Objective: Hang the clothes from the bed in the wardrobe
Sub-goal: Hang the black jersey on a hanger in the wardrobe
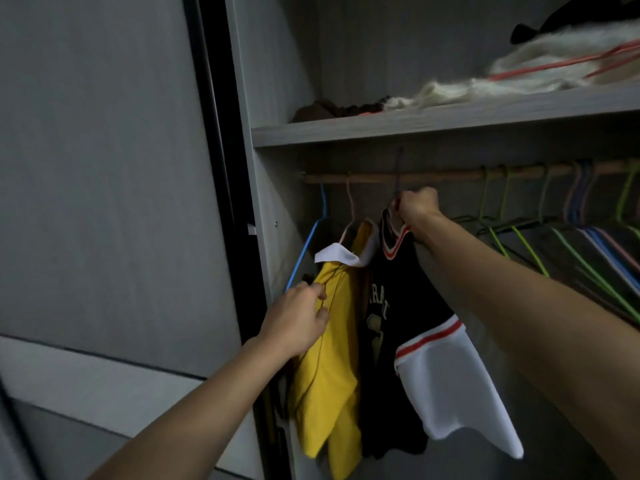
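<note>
A black jersey with white sleeves and red trim hangs on a dark hanger whose hook reaches the wooden rail. My right hand grips that hanger's neck just under the rail. To its left a yellow shirt with a white collar hangs on a pink hanger. My left hand pinches the yellow shirt's shoulder fabric. The bed is out of view.
A blue hanger hangs at the rail's far left. Several green, blue and pink hangers crowd the right side. The shelf above holds white and dark cloth. The grey wardrobe door stands left.
</note>
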### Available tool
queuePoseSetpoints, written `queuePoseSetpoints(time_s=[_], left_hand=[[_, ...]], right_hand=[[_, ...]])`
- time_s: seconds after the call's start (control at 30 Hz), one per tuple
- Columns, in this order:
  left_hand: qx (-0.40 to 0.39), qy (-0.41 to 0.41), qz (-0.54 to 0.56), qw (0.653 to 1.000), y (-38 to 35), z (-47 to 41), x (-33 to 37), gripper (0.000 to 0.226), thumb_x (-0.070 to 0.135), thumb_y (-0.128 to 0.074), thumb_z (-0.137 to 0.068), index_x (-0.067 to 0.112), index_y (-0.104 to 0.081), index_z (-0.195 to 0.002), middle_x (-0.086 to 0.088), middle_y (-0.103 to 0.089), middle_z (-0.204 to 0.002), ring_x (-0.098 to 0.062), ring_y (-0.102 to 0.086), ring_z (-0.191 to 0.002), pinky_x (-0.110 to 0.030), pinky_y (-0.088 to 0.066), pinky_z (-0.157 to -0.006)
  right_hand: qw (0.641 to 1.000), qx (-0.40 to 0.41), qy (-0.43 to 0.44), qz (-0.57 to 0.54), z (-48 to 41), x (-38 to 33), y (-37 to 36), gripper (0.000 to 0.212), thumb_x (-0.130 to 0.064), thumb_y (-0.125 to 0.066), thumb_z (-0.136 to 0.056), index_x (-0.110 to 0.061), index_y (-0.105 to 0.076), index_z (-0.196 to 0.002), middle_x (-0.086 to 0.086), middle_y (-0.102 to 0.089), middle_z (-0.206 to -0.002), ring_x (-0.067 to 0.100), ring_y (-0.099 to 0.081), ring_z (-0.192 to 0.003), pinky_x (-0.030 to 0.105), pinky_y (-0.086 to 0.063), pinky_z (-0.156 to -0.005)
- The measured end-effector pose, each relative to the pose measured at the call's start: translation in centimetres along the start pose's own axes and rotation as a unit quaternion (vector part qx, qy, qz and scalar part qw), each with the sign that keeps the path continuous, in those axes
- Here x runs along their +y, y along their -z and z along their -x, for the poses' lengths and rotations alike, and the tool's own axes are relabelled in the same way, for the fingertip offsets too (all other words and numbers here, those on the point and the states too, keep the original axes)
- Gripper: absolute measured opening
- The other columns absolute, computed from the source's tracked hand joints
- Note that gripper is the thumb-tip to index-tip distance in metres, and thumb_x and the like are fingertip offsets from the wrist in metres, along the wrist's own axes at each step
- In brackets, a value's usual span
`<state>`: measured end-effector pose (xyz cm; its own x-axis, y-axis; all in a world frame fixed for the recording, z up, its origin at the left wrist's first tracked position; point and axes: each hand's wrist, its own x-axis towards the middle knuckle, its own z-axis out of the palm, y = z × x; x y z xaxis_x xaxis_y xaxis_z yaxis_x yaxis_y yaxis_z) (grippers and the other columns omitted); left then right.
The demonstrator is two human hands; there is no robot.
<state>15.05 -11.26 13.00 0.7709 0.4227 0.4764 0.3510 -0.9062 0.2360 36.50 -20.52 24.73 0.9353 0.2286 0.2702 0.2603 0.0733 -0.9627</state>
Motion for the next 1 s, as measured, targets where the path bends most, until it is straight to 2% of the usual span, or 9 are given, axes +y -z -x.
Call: queuePoseSetpoints(time_s=[0.13, 0.27, 0.37, 0.5, 0.57, 0.63, 0.77, 0.9, 1.0], left_hand=[[-0.008, -0.031, -0.011, 0.999, -0.2, -1.1, -2.0, 0.031, 0.034, -0.052, -0.093, 0.020, -0.055, -0.121, -0.002, -0.055, -0.114, -0.024, -0.056, -0.105, -0.038, -0.050, -0.082], [0.012, -0.075, -0.020, 0.997, -0.1, -2.4, -2.3, 0.028, 0.036, -0.048, -0.093, 0.021, -0.055, -0.117, -0.001, -0.055, -0.110, -0.025, -0.058, -0.101, -0.038, -0.050, -0.077], [0.040, -0.104, 0.004, 0.994, 0.4, -3.4, -1.3, 0.027, 0.035, -0.049, -0.093, 0.023, -0.057, -0.115, 0.001, -0.058, -0.111, -0.024, -0.058, -0.101, -0.034, -0.045, -0.074], [0.097, -0.147, 0.084, 0.981, 1.0, -4.8, 1.0, 0.020, 0.033, -0.053, -0.089, 0.023, -0.063, -0.104, 0.003, -0.063, -0.104, -0.025, -0.061, -0.096, -0.036, -0.047, -0.072], [0.124, -0.174, 0.112, 0.970, 0.8, -5.3, 2.7, 0.017, 0.033, -0.054, -0.089, 0.023, -0.064, -0.099, 0.004, -0.063, -0.099, -0.023, -0.061, -0.093, -0.037, -0.047, -0.070], [0.130, -0.206, 0.118, 0.963, 0.3, -5.6, 4.5, 0.018, 0.033, -0.052, -0.090, 0.023, -0.063, -0.100, 0.005, -0.062, -0.100, -0.021, -0.059, -0.093, -0.033, -0.043, -0.069], [0.118, -0.246, 0.100, 0.957, -1.6, -6.0, 8.0, 0.019, 0.034, -0.049, -0.092, 0.023, -0.060, -0.102, 0.005, -0.060, -0.100, -0.018, -0.058, -0.093, -0.029, -0.037, -0.067], [0.065, -0.226, 0.076, 0.969, -4.2, -6.1, 9.5, 0.019, 0.036, -0.048, -0.091, 0.023, -0.059, -0.102, 0.004, -0.060, -0.100, -0.020, -0.059, -0.096, -0.032, -0.043, -0.068], [0.043, -0.189, 0.066, 0.979, -5.3, -6.3, 9.4, 0.020, 0.037, -0.049, -0.091, 0.025, -0.058, -0.103, 0.005, -0.060, -0.100, -0.019, -0.059, -0.095, -0.032, -0.045, -0.068]], right_hand=[[0.998, -0.033, -0.028, 0.050, -0.1, 2.5, -1.6, 0.026, -0.002, -0.044, -0.091, -0.001, -0.057, -0.069, 0.014, -0.052, -0.058, 0.016, -0.043, -0.032, 0.020, -0.032, -0.034], [0.994, -0.069, -0.029, 0.075, 1.5, 4.8, -1.9, 0.021, -0.009, -0.052, -0.096, 0.001, -0.060, -0.079, 0.016, -0.059, -0.063, 0.017, -0.053, -0.037, 0.020, -0.039, -0.037], [0.983, -0.016, 0.053, 0.176, 1.5, 4.8, 0.4, 0.027, -0.027, -0.062, -0.093, -0.005, -0.066, -0.079, 0.018, -0.068, -0.078, 0.026, -0.064, -0.063, 0.035, -0.053, -0.060], [0.856, 0.159, 0.181, 0.458, 1.9, 3.0, 6.8, 0.026, -0.036, -0.062, -0.087, -0.020, -0.071, -0.105, 0.014, -0.069, -0.104, 0.034, -0.064, -0.099, 0.037, -0.051, -0.075], [0.813, 0.171, 0.175, 0.528, 2.0, 2.9, 9.7, 0.027, -0.034, -0.064, -0.085, -0.018, -0.068, -0.106, 0.016, -0.064, -0.107, 0.037, -0.061, -0.102, 0.040, -0.050, -0.076], [0.798, 0.155, 0.126, 0.568, 1.8, 3.9, 11.9, 0.033, -0.037, -0.066, -0.084, -0.013, -0.065, -0.106, 0.018, -0.064, -0.109, 0.039, -0.061, -0.102, 0.040, -0.050, -0.076], [0.820, 0.110, 0.045, 0.560, 1.1, 6.8, 13.6, 0.044, -0.031, -0.064, -0.084, -0.014, -0.056, -0.123, 0.019, -0.062, -0.119, 0.039, -0.059, -0.110, 0.041, -0.050, -0.088], [0.906, 0.104, 0.056, 0.406, -0.5, 7.7, 13.4, 0.026, -0.018, -0.058, -0.083, -0.012, -0.068, -0.106, 0.019, -0.070, -0.105, 0.037, -0.063, -0.105, 0.042, -0.052, -0.089], [0.950, 0.118, 0.075, 0.278, -2.2, 6.0, 13.2, 0.021, -0.011, -0.054, -0.084, -0.008, -0.071, -0.097, 0.015, -0.071, -0.089, 0.030, -0.066, -0.090, 0.037, -0.053, -0.079]])
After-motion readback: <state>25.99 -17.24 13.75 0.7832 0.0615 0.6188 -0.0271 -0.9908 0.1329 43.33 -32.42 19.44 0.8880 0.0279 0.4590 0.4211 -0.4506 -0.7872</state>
